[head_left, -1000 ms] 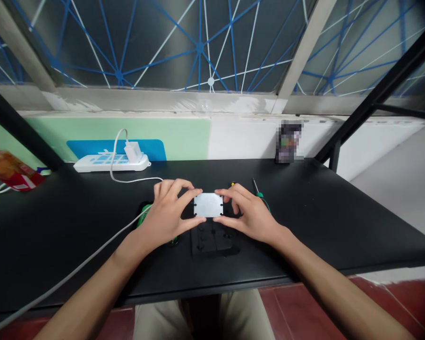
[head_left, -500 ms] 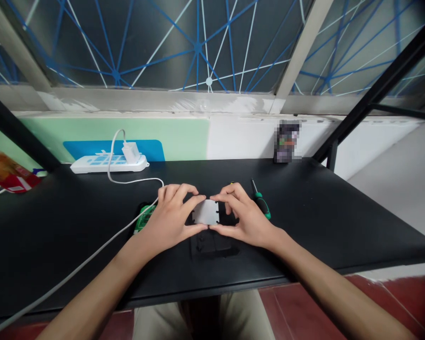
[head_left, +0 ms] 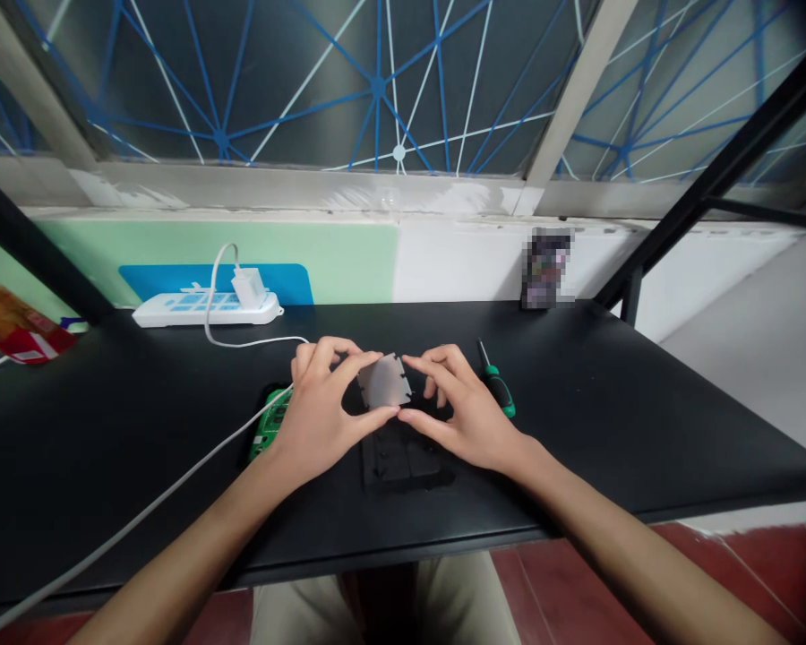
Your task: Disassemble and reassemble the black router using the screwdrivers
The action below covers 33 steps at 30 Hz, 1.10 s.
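Note:
A small clear acrylic plate [head_left: 383,383] with notched edges is held tilted just above the black desk [head_left: 645,403]. My left hand [head_left: 322,408] pinches its left side between thumb and fingers. My right hand [head_left: 460,408] pinches its right and lower edge. Below the plate a black flat part with holes [head_left: 403,461] lies on the desk. A green circuit board [head_left: 269,421] sits partly under my left wrist.
A green-handled screwdriver [head_left: 497,381] lies right of my right hand. A white power strip [head_left: 205,309] with a plugged charger stands at the back left, and its white cable [head_left: 148,502] runs toward the front edge. A red packet [head_left: 13,331] lies far left.
The plate has turned from flat and level to tilted, with its left side lifted, while both hands kept hold of it and stayed in place.

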Each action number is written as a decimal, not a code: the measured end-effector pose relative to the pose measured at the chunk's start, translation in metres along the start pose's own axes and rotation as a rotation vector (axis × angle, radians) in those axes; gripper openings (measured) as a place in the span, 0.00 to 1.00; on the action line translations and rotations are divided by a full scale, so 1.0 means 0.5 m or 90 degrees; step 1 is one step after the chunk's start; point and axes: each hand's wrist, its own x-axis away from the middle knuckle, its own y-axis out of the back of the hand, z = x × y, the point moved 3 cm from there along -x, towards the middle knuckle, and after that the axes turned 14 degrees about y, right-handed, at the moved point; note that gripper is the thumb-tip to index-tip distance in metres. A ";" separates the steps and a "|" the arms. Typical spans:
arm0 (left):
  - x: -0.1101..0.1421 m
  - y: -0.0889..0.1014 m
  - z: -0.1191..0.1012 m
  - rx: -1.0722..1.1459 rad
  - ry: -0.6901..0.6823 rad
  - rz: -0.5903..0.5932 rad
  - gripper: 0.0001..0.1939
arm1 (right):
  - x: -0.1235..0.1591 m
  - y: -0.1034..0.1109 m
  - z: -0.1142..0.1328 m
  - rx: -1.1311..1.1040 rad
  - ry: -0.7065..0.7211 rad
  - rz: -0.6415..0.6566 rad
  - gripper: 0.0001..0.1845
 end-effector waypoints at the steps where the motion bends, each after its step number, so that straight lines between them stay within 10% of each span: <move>1: -0.001 0.001 0.001 0.019 0.011 0.002 0.25 | -0.001 -0.001 0.000 -0.001 -0.001 0.008 0.31; 16: 0.013 0.002 -0.024 0.247 -0.054 0.181 0.34 | -0.007 -0.028 0.020 -0.156 0.145 -0.033 0.32; 33: 0.002 0.017 -0.016 0.158 -0.080 0.131 0.28 | -0.005 -0.002 0.004 -0.059 0.048 0.072 0.28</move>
